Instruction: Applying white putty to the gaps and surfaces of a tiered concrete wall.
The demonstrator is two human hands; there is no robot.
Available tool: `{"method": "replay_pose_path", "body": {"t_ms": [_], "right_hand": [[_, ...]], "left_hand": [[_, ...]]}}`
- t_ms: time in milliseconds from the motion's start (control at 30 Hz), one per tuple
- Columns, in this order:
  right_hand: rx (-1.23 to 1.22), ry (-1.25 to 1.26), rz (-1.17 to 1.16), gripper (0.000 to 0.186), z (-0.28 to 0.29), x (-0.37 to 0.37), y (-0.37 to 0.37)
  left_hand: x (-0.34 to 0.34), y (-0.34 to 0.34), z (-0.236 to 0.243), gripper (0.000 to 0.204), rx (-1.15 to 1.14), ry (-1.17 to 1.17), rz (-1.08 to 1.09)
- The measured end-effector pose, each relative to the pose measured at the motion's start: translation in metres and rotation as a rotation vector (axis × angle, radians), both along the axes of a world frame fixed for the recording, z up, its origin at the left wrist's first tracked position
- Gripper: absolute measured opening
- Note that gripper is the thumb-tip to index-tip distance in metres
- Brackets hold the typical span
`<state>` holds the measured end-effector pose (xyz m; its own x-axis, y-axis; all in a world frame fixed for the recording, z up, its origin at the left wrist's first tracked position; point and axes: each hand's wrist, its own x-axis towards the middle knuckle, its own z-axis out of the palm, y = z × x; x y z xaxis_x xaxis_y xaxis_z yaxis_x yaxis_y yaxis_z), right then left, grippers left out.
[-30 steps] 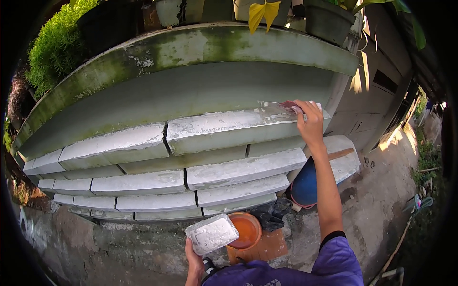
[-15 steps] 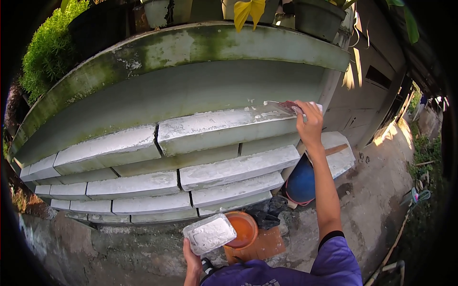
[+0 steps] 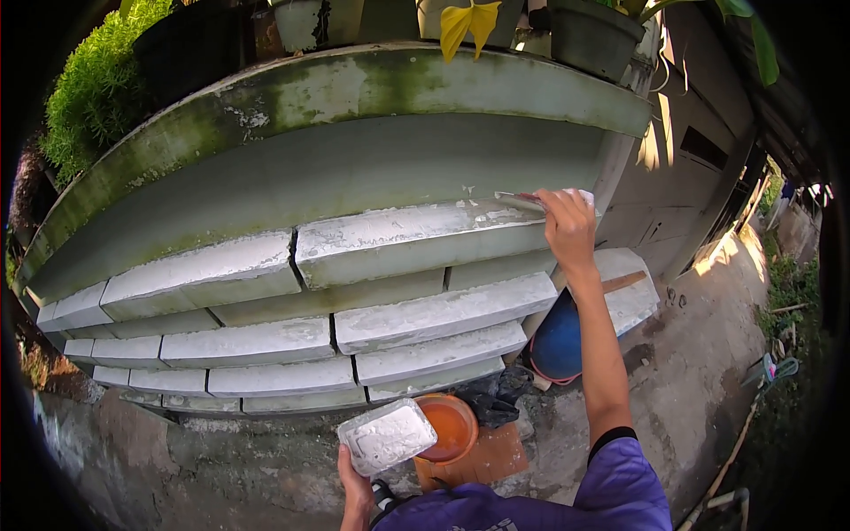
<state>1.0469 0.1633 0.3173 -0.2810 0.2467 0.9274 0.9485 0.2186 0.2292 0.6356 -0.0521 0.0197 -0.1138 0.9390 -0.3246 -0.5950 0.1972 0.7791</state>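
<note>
My left hand [image 3: 355,485] grips the near edge of a shallow rectangular tray [image 3: 388,435] with white paste spread in it. In my right hand [image 3: 571,228], fingers closed, is a putty knife [image 3: 521,200], its thin blade pointing left at the back of the top ledge. Much of its handle is hidden by my fingers. The top ledge block [image 3: 398,228] carries uneven white paste on its upper face, patchier toward the back edge. Whether the blade touches the ledge, I cannot tell.
Lower tiers of whitened blocks [image 3: 257,341] step down below. An orange basin [image 3: 449,428] of liquid sits on the ground near the tray, beside a black plastic bag [image 3: 496,400]. A blue rounded container [image 3: 560,338] stands under my right forearm. Potted plants [image 3: 595,37] line the mossy upper rim.
My right hand has shifted slightly left and turned, so the putty knife's blade now shows more edge-on. The tray in my left hand has barely moved.
</note>
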Motion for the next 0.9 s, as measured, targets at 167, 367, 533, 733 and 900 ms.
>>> {"method": "replay_pose_path", "body": {"t_ms": [167, 367, 533, 733, 900], "right_hand": [[-0.099, -0.094, -0.017, 0.026, -0.004, 0.007, 0.004], [-0.015, 0.054, -0.051, 0.027, 0.002, 0.017, -0.004], [-0.047, 0.037, -0.056, 0.026, -0.003, 0.027, -0.008], [-0.059, 0.064, -0.014, 0.027, -0.001, 0.023, -0.013], [-0.03, 0.071, 0.074, 0.026, 0.002, 0.005, -0.014]], "left_hand": [[0.001, 0.0, -0.003, 0.059, -0.017, -0.016, 0.014], [0.004, 0.001, 0.008, 0.06, -0.013, -0.011, 0.004], [0.008, 0.004, 0.006, 0.06, -0.007, -0.008, -0.006], [0.009, 0.007, 0.002, 0.059, -0.012, -0.002, -0.016], [0.017, 0.01, 0.012, 0.06, -0.01, 0.012, -0.027]]}}
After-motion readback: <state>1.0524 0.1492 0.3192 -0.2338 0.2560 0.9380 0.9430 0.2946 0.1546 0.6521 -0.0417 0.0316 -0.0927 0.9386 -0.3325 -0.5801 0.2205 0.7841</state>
